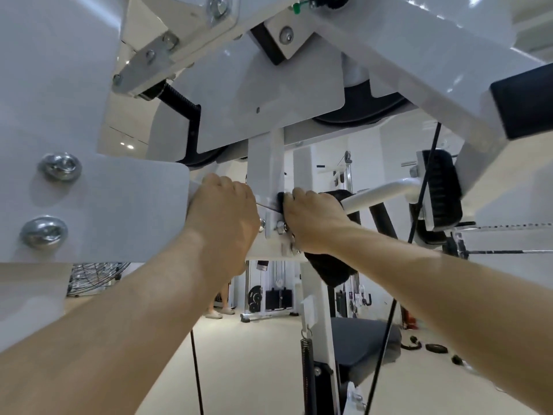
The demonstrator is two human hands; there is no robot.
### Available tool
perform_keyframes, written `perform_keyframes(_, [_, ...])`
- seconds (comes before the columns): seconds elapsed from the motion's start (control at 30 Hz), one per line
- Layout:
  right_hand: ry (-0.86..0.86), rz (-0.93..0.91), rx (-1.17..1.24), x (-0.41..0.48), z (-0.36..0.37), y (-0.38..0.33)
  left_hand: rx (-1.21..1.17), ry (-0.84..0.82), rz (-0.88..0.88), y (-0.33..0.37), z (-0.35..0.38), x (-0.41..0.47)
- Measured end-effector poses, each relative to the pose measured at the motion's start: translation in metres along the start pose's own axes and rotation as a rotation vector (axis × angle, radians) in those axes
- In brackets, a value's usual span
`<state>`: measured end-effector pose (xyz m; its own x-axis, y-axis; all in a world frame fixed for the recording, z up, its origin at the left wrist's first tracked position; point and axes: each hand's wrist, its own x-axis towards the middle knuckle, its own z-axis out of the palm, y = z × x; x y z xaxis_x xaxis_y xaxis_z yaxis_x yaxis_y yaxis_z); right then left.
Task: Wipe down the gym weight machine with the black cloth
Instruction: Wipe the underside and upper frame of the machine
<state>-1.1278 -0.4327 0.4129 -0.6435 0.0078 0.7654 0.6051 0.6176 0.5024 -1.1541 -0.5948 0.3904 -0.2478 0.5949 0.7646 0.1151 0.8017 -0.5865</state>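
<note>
Both hands reach the machine [264, 172]; black cloth [329, 269] hangs down-right.

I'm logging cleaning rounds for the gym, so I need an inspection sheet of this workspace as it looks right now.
Surface: white painted steel weight machine frame, glossy, bolted plates.
Job's things: black cloth pressed against the frame's upright post, its end hanging below the hand.
Clutter: small black items on the beige floor.
Grippers: right hand grips the cloth; left hand holds the frame edge.
Cables: thin black machine cable runs down at right; coiled metal spring below.
Surroundings: black seat pad, black floor fan, other machines, a person's feet beyond.
</note>
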Motion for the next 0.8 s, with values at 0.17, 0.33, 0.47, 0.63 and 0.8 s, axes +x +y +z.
perform_keyframes(0.17, [0.1, 0.007, -0.137, -0.04, -0.004, 0.044, 0.0, -0.018, -0.002, 0.0, 0.001, 0.0])
perform_keyframes(0.33, [-0.076, 0.137, -0.071, -0.02, -0.023, 0.05, -0.02, -0.047, -0.019, 0.0, -0.004, 0.0])
perform_keyframes(0.47, [-0.112, -0.045, 0.042, 0.0, -0.012, 0.01, -0.029, -0.064, -0.012, -0.001, -0.007, -0.001])
perform_keyframes(0.63, [0.0, 0.09, -0.096, -0.033, -0.016, 0.057, -0.026, -0.072, -0.02, -0.001, -0.003, -0.001])
perform_keyframes(0.8, [-0.066, 0.097, 0.065, -0.015, -0.019, 0.033, -0.027, -0.045, -0.035, 0.001, 0.0, 0.001])
